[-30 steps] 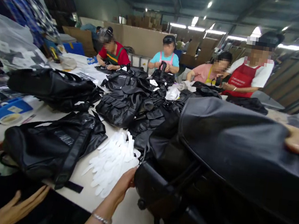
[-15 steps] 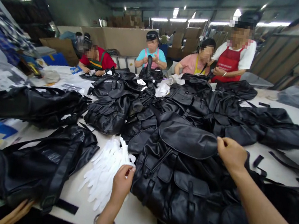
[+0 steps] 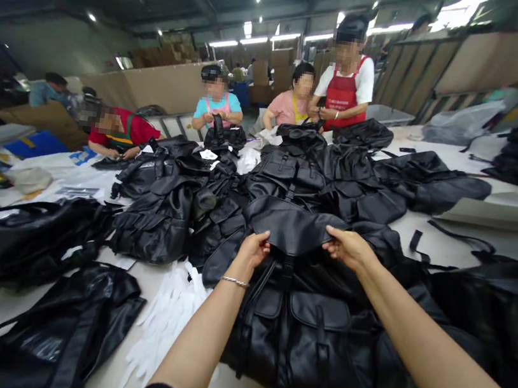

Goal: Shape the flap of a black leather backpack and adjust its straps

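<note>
Two-handed hold on a black backpack, which lies on the pale desk directly before the wearer, its two buckled front pockets facing the near edge. The left hand pinches the left corner of the raised flap between thumb and fingers; the right hand pinches the opposite corner, each grip closed on the material. To the left, beside the backpack, lies a heap of white pieces; further black bags are piled beyond, near four seated or standing co-workers
</note>
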Available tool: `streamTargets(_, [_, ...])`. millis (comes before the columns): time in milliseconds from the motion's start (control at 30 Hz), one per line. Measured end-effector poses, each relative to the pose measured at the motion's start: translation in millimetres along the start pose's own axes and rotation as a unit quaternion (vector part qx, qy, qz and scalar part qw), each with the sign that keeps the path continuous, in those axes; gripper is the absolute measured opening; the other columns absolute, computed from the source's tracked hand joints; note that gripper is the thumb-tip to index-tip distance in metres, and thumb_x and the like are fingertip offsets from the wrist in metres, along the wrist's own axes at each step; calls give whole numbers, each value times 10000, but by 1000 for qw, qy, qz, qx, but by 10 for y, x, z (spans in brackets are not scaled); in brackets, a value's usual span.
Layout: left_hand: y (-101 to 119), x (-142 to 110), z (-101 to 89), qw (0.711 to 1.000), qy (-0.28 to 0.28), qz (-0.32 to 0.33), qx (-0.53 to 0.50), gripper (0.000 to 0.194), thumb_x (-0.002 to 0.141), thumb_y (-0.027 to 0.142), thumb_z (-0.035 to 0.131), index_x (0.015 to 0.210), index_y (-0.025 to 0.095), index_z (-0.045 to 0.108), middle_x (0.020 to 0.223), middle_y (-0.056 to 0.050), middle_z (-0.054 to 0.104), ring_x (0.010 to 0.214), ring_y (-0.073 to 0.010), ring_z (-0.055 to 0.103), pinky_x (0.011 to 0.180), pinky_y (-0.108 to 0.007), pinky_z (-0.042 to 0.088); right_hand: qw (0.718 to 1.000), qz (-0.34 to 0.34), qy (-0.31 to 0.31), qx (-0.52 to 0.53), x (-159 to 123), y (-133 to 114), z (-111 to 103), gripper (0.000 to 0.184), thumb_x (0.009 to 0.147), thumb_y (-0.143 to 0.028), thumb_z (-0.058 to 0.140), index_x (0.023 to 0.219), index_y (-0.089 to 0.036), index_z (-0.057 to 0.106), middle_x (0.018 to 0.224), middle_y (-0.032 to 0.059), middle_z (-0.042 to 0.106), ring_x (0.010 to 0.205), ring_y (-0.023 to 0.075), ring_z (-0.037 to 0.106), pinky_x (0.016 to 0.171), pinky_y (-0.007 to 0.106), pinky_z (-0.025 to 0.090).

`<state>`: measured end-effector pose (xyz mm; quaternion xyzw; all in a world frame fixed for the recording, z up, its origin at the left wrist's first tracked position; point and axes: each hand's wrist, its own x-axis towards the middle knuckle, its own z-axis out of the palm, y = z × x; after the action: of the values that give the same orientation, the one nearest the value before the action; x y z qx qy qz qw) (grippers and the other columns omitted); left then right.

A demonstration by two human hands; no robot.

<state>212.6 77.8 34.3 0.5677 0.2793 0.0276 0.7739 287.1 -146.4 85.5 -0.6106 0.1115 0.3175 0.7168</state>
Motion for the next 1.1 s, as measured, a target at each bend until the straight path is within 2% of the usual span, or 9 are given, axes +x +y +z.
streamTargets(167, [37,23,-57,988,-90,114,43,222,762,348,468,864,152,493,850,-38,573,758,-91,562,713,-230,471,988,44,-6,146,164,-155,128,256,893,-244,360,685,-111,427,549,48,523,411,50,430,344,111,349])
streamTargets(333, [-266,102,-164,933,-123,230,247,297,629,119,545,920,151,597,1023,-77,587,1030,-217,490,971,-417,348,979,24,-25,203,196,43,120,265,890,-258,350,686,-116,444,575,37,519,438,49,437,388,125,394])
streamTargets(433, [-340,209,-130,878,-106,299,359,278,659,104,508,906,152,625,1111,-94,553,1165,-246,375,1050,-428,230,979,-58,-114,161,168,237,28,136,809,-240,474,798,-117,533,774,66,589,670,109,562,601,209,504])
streamTargets(500, [-304,300,-76,843,-104,332,411,349,675,86,474,996,143,599,1163,-105,523,1200,-234,345,1073,-406,197,967,-167,-191,19,181,365,-43,241,707,-200,558,940,-140,561,960,66,586,891,170,558,819,309,477])
streamTargets(567, [-221,391,-30,811,-107,357,450,427,693,91,464,1112,135,533,1222,-106,481,1217,-214,334,1085,-379,186,909,-290,-186,-233,230,472,-85,333,669,-159,533,999,-144,572,1035,71,568,999,210,515,934,367,396])
streamTargets(667, [-85,493,-20,773,-116,381,495,462,763,175,442,1223,132,425,1304,-94,397,1241,-180,307,1087,-342,198,768,-389,-73,-504,340,572,-53,383,703,-96,387,1034,-96,579,1101,128,529,1106,240,434,994,395,317])
streamTargets(833, [20,525,-124,724,-125,395,552,419,822,195,359,1231,121,409,1312,-79,389,1237,-143,313,1080,-311,205,642,-370,25,-672,470,588,97,544,747,-131,427,1278,-28,366,1287,181,337,1196,274,317,1014,382,301])
streamTargets(967, [24,517,-219,703,-106,389,586,389,797,164,385,1169,100,478,1251,-108,457,1188,-176,381,1047,-336,260,594,-351,-14,-724,494,494,143,534,788,-190,421,1297,-46,345,1320,153,291,1213,259,293,1038,377,259])
streamTargets(1100, [18,572,-311,681,-110,381,615,319,731,135,456,1025,111,578,1151,-119,541,1119,-216,444,1016,-374,286,583,-349,-62,-731,518,384,167,482,741,-278,516,1187,-96,497,1258,126,396,1188,267,331,1030,382,269])
